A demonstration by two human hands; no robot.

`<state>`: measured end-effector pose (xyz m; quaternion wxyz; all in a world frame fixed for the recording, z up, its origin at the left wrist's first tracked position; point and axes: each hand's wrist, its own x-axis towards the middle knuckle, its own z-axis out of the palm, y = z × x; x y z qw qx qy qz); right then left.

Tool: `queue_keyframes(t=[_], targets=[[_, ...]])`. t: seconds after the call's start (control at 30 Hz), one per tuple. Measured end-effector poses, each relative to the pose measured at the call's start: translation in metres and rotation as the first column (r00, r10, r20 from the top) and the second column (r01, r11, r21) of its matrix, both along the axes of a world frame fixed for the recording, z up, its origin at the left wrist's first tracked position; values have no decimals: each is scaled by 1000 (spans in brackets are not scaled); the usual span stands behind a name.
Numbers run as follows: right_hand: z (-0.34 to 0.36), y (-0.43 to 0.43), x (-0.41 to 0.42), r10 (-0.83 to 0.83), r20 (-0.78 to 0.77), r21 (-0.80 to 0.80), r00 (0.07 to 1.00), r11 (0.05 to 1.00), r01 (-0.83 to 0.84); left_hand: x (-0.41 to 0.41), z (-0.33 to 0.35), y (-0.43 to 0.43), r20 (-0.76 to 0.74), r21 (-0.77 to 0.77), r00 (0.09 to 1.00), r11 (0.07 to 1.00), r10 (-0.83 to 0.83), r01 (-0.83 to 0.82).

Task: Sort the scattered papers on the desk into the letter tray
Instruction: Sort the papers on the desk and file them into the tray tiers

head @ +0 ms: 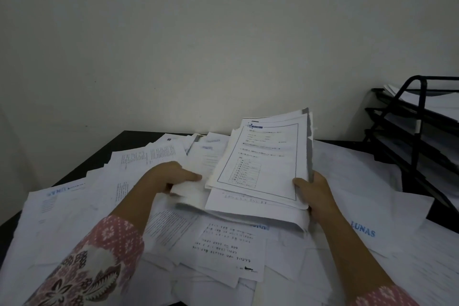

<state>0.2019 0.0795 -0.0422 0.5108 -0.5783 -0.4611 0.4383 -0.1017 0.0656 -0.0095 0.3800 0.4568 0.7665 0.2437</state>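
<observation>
Both my hands hold a thick stack of papers (260, 164) tilted up above the desk; its top sheet is a printed form with a black frame. My right hand (314, 191) grips the stack's near right corner, thumb on top. My left hand (171, 176) pinches the near left edge of the lower sheets, thumb pointing right. Many loose printed sheets (223, 243) lie scattered under and around the stack. The black wire letter tray (419, 131), with tiers holding some paper, stands at the right edge of the view.
The black desk (116, 146) shows bare at its far left corner, against a plain pale wall. Sheets with blue "LUNAS" print (363, 230) lie at the right, between my right arm and the tray.
</observation>
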Motion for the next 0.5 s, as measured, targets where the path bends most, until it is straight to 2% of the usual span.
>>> queue_keyframes(t=[0.1, 0.2, 0.3, 0.37, 0.5], targets=[[-2, -1, -5, 38, 57, -1, 998, 999, -38, 1, -1, -4, 30, -64, 999, 997, -29, 30], [-5, -2, -12, 66, 161, -10, 985, 998, -65, 7, -7, -3, 19, 11, 1000, 1000, -6, 5], [-7, -4, -17, 85, 247, 0, 965, 996, -87, 19, -10, -2, 168, 68, 985, 996, 48, -60], [-7, -5, -19, 97, 313, 6, 945, 995, -104, 25, -11, -2, 256, 55, 966, 998, 19, -34], [-4, -7, -23, 109, 418, 10, 902, 992, -125, 36, -13, -4, 301, 108, 950, 993, -78, 47]])
